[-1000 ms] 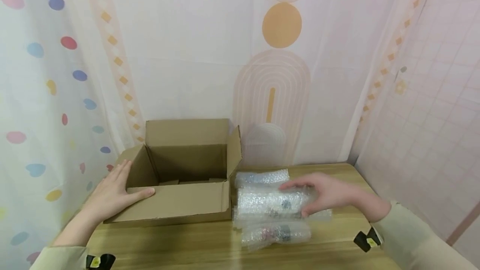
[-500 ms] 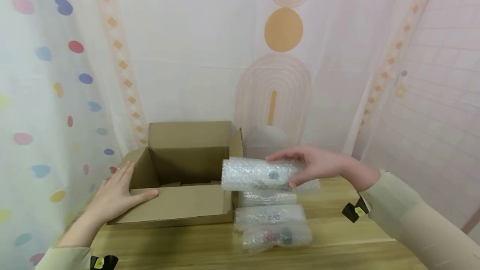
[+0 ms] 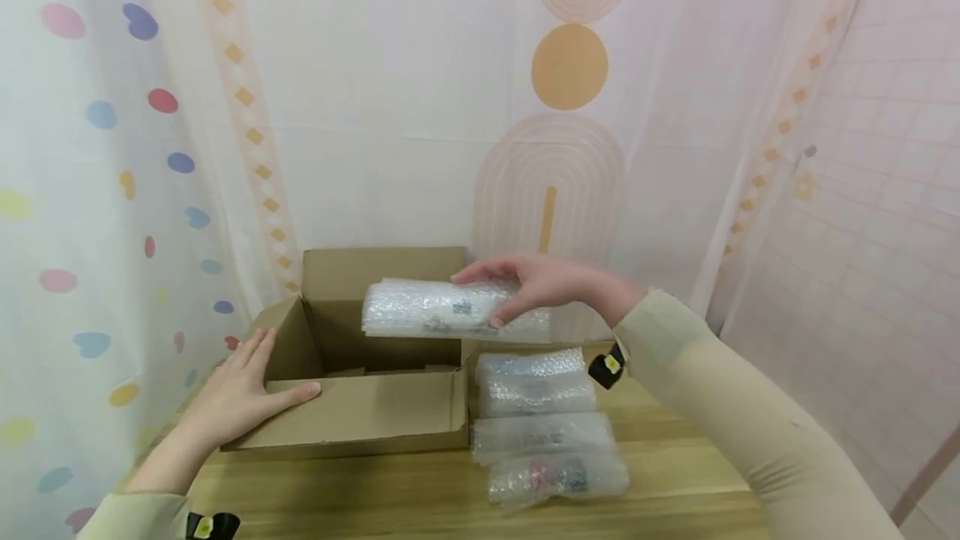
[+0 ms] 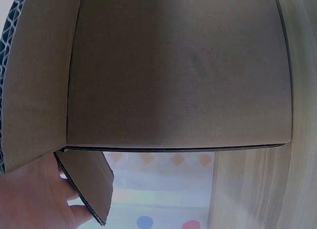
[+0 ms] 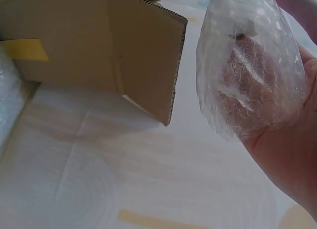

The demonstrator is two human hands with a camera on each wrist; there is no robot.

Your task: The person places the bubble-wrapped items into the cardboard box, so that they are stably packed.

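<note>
the bubble-wrapped roll [image 3: 442, 311] is now hanging in the air above the open cardboard box [image 3: 360, 407], over its far right part. a second ago it was lying on the table among the other rolls, so it is travelling from the pile toward the box, up and to the left. the right hand [image 3: 536, 283] is gripping it from above at its right end, fingers curled over the top and thumb under; in the right wrist view the roll [image 5: 250, 65] is filling the palm [image 5: 292, 154] beside a box flap [image 5: 143, 50]. judging from this, the roll is not yet inside the box, only over the opening.

the left hand [image 3: 240, 394] is staying where it was, lying flat with straight fingers on the near left corner of the box, thumb along the front wall, holding nothing. the left wrist view is showing only the box wall [image 4: 178, 75] close to the hand [image 4: 34, 199].

below the right forearm, three wrapped rolls [image 3: 543, 423] are remaining on the wooden table [image 3: 420, 494], touching each other, just beside the right wall of the box. behind all, a patterned curtain [image 3: 480, 107] is hanging.
</note>
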